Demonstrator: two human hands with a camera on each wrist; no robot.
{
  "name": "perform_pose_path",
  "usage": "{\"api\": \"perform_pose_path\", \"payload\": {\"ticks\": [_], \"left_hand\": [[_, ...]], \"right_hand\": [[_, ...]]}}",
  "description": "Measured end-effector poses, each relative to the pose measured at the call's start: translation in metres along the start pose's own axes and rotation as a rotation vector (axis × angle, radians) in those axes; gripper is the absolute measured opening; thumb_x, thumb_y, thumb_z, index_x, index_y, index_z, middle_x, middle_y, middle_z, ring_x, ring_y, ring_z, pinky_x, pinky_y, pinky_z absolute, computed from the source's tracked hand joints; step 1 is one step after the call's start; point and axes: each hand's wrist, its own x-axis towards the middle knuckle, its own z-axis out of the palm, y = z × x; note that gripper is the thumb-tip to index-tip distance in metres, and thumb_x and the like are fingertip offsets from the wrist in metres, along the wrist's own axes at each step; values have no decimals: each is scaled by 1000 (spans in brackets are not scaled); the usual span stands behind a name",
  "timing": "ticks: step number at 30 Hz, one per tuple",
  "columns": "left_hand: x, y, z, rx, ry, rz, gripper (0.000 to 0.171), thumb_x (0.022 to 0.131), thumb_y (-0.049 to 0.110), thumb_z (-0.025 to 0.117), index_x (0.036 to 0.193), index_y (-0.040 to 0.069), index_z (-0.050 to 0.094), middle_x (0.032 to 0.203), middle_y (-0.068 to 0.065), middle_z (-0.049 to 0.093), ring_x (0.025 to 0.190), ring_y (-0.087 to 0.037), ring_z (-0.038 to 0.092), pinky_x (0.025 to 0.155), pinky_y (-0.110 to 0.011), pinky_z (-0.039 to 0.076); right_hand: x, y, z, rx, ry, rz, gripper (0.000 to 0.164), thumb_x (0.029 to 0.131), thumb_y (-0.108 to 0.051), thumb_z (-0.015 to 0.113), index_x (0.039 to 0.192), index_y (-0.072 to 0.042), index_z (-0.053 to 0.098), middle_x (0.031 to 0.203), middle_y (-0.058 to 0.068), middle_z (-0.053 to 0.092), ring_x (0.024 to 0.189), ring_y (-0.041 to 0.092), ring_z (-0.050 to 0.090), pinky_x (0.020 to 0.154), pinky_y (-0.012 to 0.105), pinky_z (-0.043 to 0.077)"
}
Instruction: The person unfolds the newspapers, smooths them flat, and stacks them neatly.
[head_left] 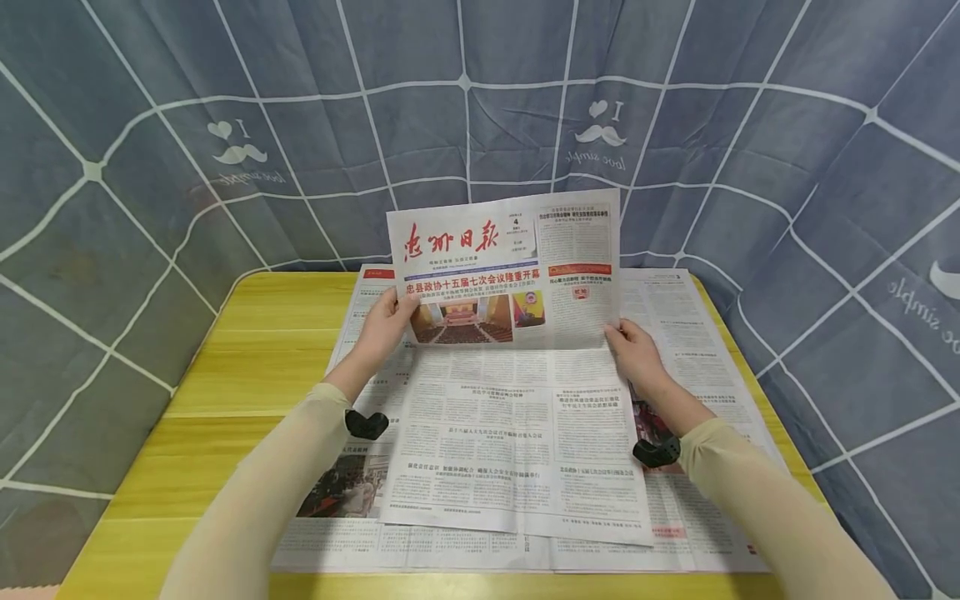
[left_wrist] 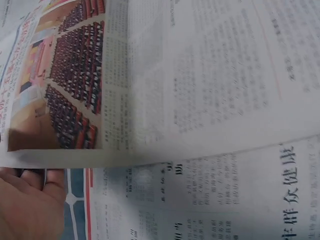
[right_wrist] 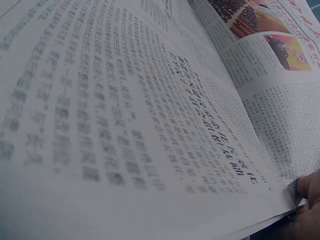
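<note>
A newspaper sheet [head_left: 513,417] with a red masthead and a photo of a hall is held up in front of me, its upper part tilted toward me along a crosswise crease. At its left edge my left hand [head_left: 386,323] grips the paper beside the hall photo. The fingers of that hand [left_wrist: 31,207] go behind the sheet in the left wrist view. My right hand [head_left: 637,354] pinches the right edge near the crease, thumb on the printed face. In the right wrist view, part of this hand [right_wrist: 309,207] shows at the lower right corner.
More newspaper [head_left: 693,333] lies spread flat under the held sheet, on a yellow wood-grain table [head_left: 277,342]. A grey curtain [head_left: 510,125] with white grid lines hangs behind the table and along both sides. Black bands [head_left: 366,424] sit on both wrists.
</note>
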Motion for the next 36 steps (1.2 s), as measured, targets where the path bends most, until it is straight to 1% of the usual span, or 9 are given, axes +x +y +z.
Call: {"api": "perform_pose_path", "payload": {"ticks": [4,7,9,12,19,24,31,33,36], "left_hand": [[0,-11,1,54,-88,-58,48,106,45,54,140,12,50,114,-11,60,93,-17,48,81,-38,39],[-1,-19,2,139,-140,-88,41,107,43,53,127,8,51,94,-6,55,79,-19,47,71,-37,39],[-2,-23,3,186,-157,-90,37,108,42,51,122,8,51,80,-4,47,67,-20,40,62,-36,36],[-1,-26,4,220,-147,-83,35,109,39,50,128,9,53,72,-3,41,59,-19,35,56,-33,33],[1,-22,9,236,-143,-77,43,110,35,49,143,8,50,84,-9,59,56,-17,44,52,-32,37],[4,-22,14,269,-128,-71,43,110,33,50,143,6,49,82,-8,54,63,-19,46,58,-35,40],[9,-24,22,310,-101,-110,52,109,35,51,151,5,41,84,-11,53,64,-20,46,57,-35,40],[10,-24,24,327,-102,-119,54,109,34,51,153,4,39,95,-15,57,73,-24,52,63,-38,43],[12,-25,26,350,-100,-119,59,109,35,51,156,3,37,125,-22,58,104,-31,59,85,-46,50]], "right_hand": [[-1,0,-1,41,-9,10,50,111,-40,43,147,-5,48,126,21,59,95,25,64,73,33,56],[-2,0,-2,61,-16,22,53,111,-41,42,150,-6,46,127,22,58,97,26,65,73,34,57],[-2,-1,-2,67,-17,30,53,110,-41,42,151,-7,45,129,22,58,98,26,65,74,34,57],[-2,0,-3,62,-11,42,54,111,-39,43,153,-6,44,130,22,57,99,26,64,74,33,57],[0,1,-7,34,-6,85,51,111,-35,44,151,-4,47,130,22,57,98,26,64,72,33,57],[-1,3,-10,21,-40,134,53,111,-36,44,153,-4,44,132,22,56,98,28,64,71,36,57],[0,9,-14,-29,-68,125,53,110,-33,47,154,-2,45,131,23,58,98,29,65,72,38,58],[1,11,-14,-35,-75,119,53,110,-32,47,153,-1,45,131,23,59,98,28,66,73,37,58],[2,13,-14,-34,-82,118,50,110,-30,47,150,0,48,128,23,61,96,27,67,72,37,58]]}}
